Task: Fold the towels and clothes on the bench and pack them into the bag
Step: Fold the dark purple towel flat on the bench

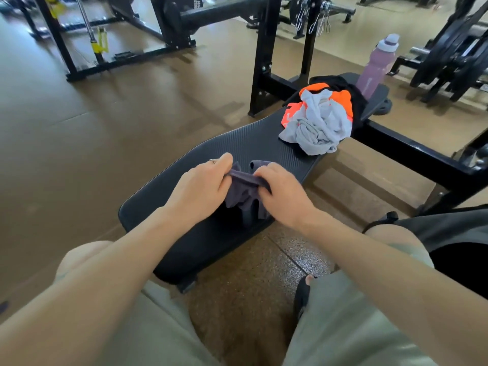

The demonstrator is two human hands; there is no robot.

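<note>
Up close, the fingers (229, 165) of the left hand (203, 188) curl over one end of a small dark purple cloth (244, 192), pinching its bunched top edge, while the right hand (281, 192) pinches the same edge from the other side, its fingers tucked under and the knuckles raised. A ring (212, 161) shows on one left finger. Between the two hands the cloth is stretched into a short ridge, and the rest of it hangs crumpled down to the near end of the bench (171, 204), where its lower folds touch the black ribbed pad. Both forearms reach in from the bottom of the frame, bare to the elbow, over knees in pale green shorts (343, 326). Farther along the bench, well apart from the hands, lies a loose heap: a grey garment (319, 128) crumpled on top, an orange one (343, 97) under and behind it, and black fabric (356, 101) at the back. Beyond the heap a lilac bottle (377, 64) stands upright at the far end of the bench. At the right edge, beside the right knee, a dark bag (449, 228) sits with its mouth open, a black strap (380, 220) showing on its near side. Black gym frames (264, 48) and weight plates (454, 54) stand on the brown floor (105, 114) around the bench.
</note>
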